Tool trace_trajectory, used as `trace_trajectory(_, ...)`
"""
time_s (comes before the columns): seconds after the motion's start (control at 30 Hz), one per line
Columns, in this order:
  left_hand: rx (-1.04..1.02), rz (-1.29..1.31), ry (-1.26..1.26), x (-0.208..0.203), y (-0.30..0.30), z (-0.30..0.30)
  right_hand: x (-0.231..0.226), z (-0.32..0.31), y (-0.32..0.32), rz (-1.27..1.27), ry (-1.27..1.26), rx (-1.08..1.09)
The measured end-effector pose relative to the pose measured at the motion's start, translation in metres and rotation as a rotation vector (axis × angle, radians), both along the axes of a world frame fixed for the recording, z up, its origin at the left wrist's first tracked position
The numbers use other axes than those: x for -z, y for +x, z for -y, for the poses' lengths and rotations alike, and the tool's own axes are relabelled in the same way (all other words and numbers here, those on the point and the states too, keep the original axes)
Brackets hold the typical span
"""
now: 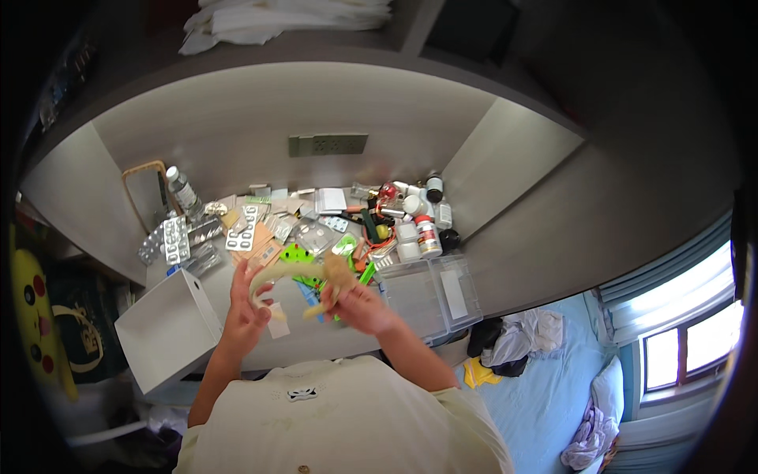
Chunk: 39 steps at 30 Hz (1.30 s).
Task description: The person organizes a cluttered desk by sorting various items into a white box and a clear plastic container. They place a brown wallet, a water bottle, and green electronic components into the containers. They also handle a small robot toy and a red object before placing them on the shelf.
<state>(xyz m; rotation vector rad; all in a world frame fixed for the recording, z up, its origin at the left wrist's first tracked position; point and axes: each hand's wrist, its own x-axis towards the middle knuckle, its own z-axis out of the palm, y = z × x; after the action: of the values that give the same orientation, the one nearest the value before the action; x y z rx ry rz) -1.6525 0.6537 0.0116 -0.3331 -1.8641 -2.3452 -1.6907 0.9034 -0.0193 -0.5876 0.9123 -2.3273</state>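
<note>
A cream, curved band like a headband [290, 270], with a fluffy tan lump near its right end, is held up over the front of the desk. My left hand [245, 312] has its fingers and thumb around the band's left side. Closed on the lumpy right end is my right hand [359, 306]. The band is slightly blurred. Below and behind it lie bright green plastic pieces [297, 253], partly hidden by the band and my right hand. A small pale card [279, 322] rests on the desk between my hands.
An open white box [170, 332] stands at the left. Clear plastic containers [430, 292] sit at the right front. Blister packs [242, 229], papers and several bottles [427, 237] crowd the desk's back. A bed [521, 395] with clothes is at the right.
</note>
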Motion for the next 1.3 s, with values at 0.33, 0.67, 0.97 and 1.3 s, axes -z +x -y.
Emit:
trace_trajectory(0.33, 0.088, -0.034, -0.514, -0.021, -0.016, -0.003, -0.087, -0.041, 0.050, -0.436, 0.824, 0.201)
trace_trajectory(0.67, -0.182, -0.644, -0.847, -0.066, 0.002, -0.021, -0.135, -0.072, 0.034, -1.151, 0.613, 0.658)
trace_trajectory(0.97, -0.308, -0.376, -0.902, -0.059, 0.066, 0.034, -0.355, -0.147, -0.034, -1.432, 0.354, 1.782)
trace_trajectory(1.3, -0.335, -0.169, -0.938, -0.061, 0.113, 0.050, -0.453, -0.154, -0.246, -1.447, 0.901, 1.102)
